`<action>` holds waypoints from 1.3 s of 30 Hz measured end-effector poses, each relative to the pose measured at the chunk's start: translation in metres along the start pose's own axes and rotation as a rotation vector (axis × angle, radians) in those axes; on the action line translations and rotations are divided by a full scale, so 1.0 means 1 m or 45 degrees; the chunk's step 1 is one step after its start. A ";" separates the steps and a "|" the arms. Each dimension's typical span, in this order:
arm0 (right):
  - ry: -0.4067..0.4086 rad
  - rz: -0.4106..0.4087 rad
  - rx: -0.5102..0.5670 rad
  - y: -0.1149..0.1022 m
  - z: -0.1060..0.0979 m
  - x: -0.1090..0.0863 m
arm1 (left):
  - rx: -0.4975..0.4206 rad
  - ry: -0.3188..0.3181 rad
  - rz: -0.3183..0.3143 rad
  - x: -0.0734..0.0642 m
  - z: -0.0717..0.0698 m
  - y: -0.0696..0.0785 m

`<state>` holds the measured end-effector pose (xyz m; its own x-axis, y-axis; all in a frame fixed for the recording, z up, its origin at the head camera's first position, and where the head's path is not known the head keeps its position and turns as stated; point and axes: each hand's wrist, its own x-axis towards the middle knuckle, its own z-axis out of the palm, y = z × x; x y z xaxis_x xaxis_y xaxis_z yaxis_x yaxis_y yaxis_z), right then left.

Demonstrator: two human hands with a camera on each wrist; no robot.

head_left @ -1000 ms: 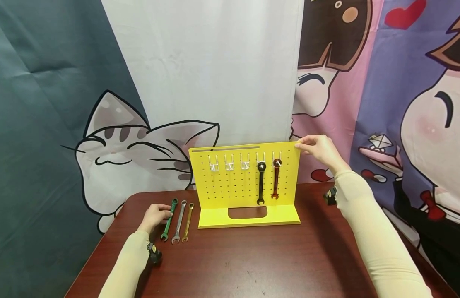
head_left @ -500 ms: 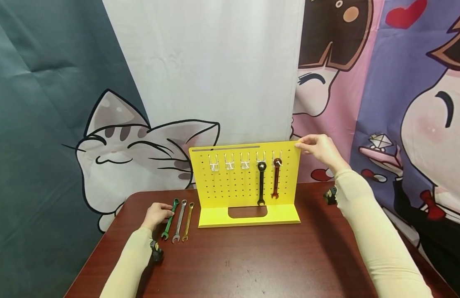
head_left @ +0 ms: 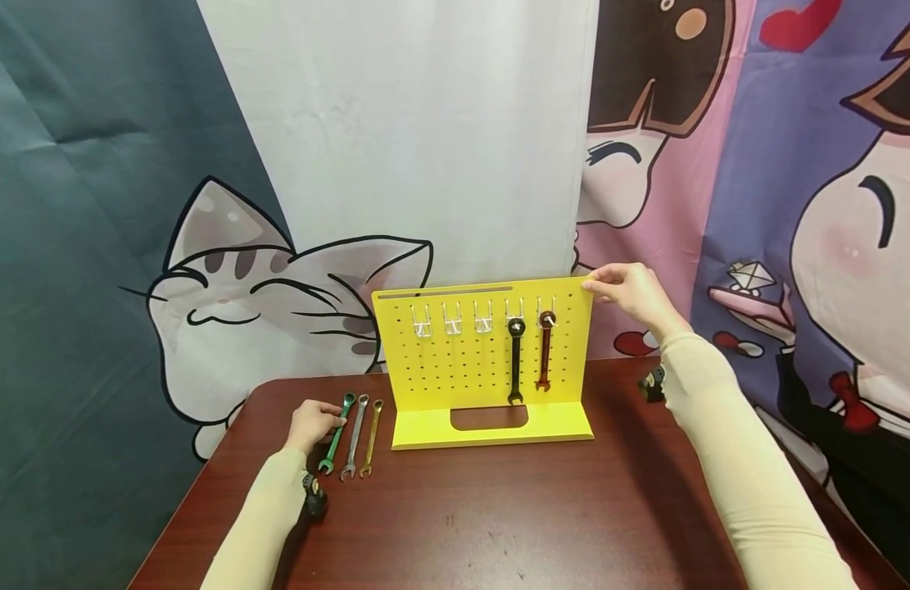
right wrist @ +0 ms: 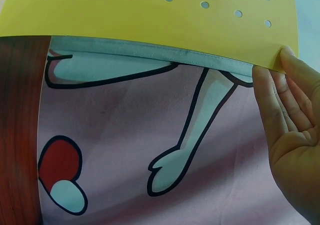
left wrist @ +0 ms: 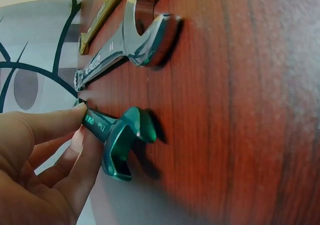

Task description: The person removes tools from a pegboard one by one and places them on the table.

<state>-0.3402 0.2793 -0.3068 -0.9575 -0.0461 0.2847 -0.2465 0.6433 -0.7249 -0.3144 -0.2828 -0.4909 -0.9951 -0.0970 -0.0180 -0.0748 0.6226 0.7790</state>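
- From the head view I count five wrenches: three at the table's left, green (head_left: 335, 443), silver (head_left: 355, 437) and yellow (head_left: 372, 438), side by side; two, black (head_left: 516, 365) and red (head_left: 545, 352), hang on the right of one yellow pegboard (head_left: 436, 397).
- Five wire hooks (head_left: 423, 329) run across that board, which stands on the far part of one brown table (head_left: 462, 508).
- Two pale-sleeved arms reach forward; the left hand (head_left: 310, 426) is low, its fingers closed on the green wrench, while the right hand (head_left: 631, 297) is raised, pinching the board's upper right corner.
- The left wrist view has three wrenches; thumb and fingers pinch the green one's shaft near its open end, and I can't tell whether it lies fully on the table.
- The right wrist view counts eight holes along the board's edge; the thumb presses its face, other fingers behind.
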 end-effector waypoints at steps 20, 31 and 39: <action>-0.008 0.023 0.004 -0.001 0.001 -0.001 | -0.007 0.004 -0.039 0.002 0.002 -0.003; 0.002 0.017 -0.006 0.001 0.001 0.001 | -0.008 -0.020 -0.026 -0.001 0.001 0.000; -0.003 0.017 -0.001 0.001 0.000 0.002 | -0.023 -0.026 -0.040 -0.002 0.002 0.001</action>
<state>-0.3423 0.2796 -0.3074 -0.9610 -0.0391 0.2736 -0.2335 0.6446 -0.7280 -0.3125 -0.2807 -0.4910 -0.9934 -0.1004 -0.0553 -0.1051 0.6050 0.7892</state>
